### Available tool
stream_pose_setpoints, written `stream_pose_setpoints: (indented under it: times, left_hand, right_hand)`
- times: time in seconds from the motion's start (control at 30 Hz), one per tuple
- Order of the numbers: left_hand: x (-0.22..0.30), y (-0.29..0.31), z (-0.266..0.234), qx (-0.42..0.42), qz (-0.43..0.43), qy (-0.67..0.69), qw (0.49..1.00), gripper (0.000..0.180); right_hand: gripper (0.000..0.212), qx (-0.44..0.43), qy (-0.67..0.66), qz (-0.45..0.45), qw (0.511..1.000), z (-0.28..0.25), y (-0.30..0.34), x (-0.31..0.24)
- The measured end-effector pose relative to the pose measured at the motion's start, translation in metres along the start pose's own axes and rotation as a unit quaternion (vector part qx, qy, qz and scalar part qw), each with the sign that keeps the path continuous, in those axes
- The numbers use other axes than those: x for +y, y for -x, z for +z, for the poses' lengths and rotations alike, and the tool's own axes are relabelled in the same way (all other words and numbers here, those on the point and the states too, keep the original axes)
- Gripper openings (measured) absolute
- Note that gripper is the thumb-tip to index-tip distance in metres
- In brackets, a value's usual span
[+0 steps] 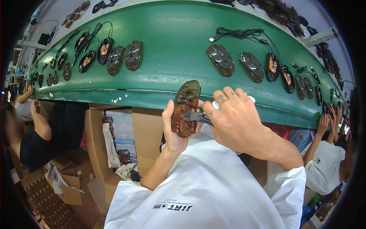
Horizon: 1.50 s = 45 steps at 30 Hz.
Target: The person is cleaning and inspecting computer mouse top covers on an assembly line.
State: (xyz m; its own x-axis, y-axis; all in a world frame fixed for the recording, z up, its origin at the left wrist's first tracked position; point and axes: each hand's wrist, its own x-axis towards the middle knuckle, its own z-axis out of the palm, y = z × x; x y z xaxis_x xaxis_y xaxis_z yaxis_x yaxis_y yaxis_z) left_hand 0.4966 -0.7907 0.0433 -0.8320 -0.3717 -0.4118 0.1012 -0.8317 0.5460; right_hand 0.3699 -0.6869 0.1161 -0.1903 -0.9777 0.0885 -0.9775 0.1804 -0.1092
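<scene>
Held up in front of the belt's near edge is a translucent brown mouse top shell (pixel 185 100), its ribbed inner side facing me. My left hand (pixel 173 140) grips it from the left and below, thumb along its edge. In my right hand (pixel 238 122) is a pair of side cutters (pixel 194 116) with dark blue handles. Their jaws lie against the inside of the shell, around its middle; whether they touch a small part there I cannot tell. Something white (pixel 251 99) shows behind my right fingers, its kind hidden.
Across the green conveyor belt (pixel 171 45) lie smoky mouse shells (pixel 220 60) and open black mouse bases with cables (pixel 105 50). An open cardboard box (pixel 97 139) stands below left. Co-workers sit on both sides, one with an arm (pixel 40 126) at the left.
</scene>
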Motion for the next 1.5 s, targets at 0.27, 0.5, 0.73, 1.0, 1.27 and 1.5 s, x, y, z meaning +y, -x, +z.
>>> stream_pose_setpoints:
  times: [0.27, 0.5, 0.73, 1.0, 1.27, 1.5]
  left_hand:
    - [0.004, 0.007, 0.010, 0.088, 0.002, -0.052, 0.995, 0.067]
    - [0.008, 0.006, 0.006, 0.063, 0.024, -0.076, 0.995, 0.064]
    - [0.005, -0.006, -0.011, 0.009, -0.005, -0.067, 0.998, 0.066]
    - [0.010, -0.007, -0.027, -0.104, -0.027, 0.031, 0.994, 0.072]
    - [0.016, 0.003, -0.007, 0.035, -0.023, -0.026, 0.999, 0.066]
    - [0.018, 0.010, -0.002, 0.082, 0.006, -0.100, 0.992, 0.060]
  right_hand:
    - [0.010, -0.023, 0.051, -0.029, 0.998, -0.011, -0.007, -0.001]
    - [0.015, -0.082, 0.063, -0.047, 0.994, -0.011, -0.010, -0.003]
    - [0.014, -0.103, -0.095, 0.011, 0.990, 0.003, -0.008, 0.005]
    - [0.033, -0.063, -0.237, 0.079, 0.966, 0.011, -0.002, 0.005]
    - [0.016, 0.010, 0.010, -0.009, 1.000, 0.006, -0.009, -0.010]
    - [0.013, -0.016, 0.108, -0.057, 0.992, -0.012, -0.018, -0.016]
